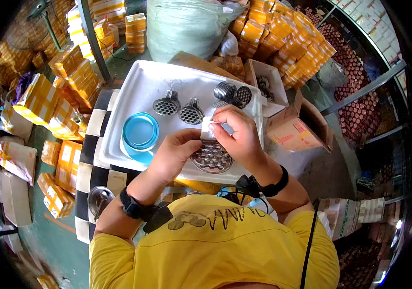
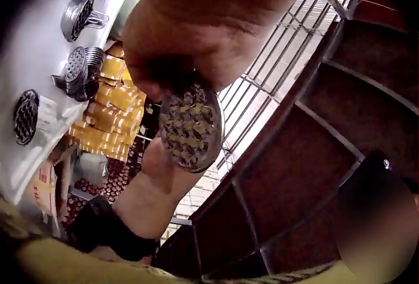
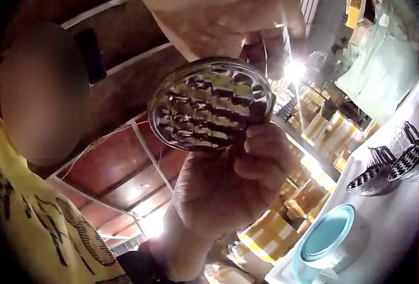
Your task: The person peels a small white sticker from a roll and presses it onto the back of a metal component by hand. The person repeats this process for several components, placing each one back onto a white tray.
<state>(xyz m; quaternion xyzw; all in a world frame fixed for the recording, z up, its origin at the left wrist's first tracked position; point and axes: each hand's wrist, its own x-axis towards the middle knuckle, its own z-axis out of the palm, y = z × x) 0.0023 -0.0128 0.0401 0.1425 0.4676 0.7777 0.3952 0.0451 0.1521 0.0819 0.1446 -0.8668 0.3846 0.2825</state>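
Observation:
Both hands are together over the near side of the white tray (image 1: pixel 136 91). My left hand (image 1: pixel 179 144) grips the edge of a round metal piece (image 1: pixel 212 158), its face covered with wavy raised openings. Above this disc, my right hand (image 1: pixel 239 132) pinches a small white tag (image 1: pixel 207 128) between thumb and fingers. The disc's underside shows in the left wrist view, and the left fingers lie along its rim in the right wrist view. Two similar perforated metal pieces with wire loops, a left one (image 1: pixel 166 104) and a right one (image 1: pixel 191 111), lie beyond the hands.
A stack of metal pieces (image 1: pixel 227 91) lies at the tray's far right. At its left stands a round tub with a light blue top (image 1: pixel 141 130). A metal dish (image 1: pixel 101 202) sits on the checkered cloth (image 1: pixel 86 171). An open carton (image 1: pixel 292 132) stands to the right.

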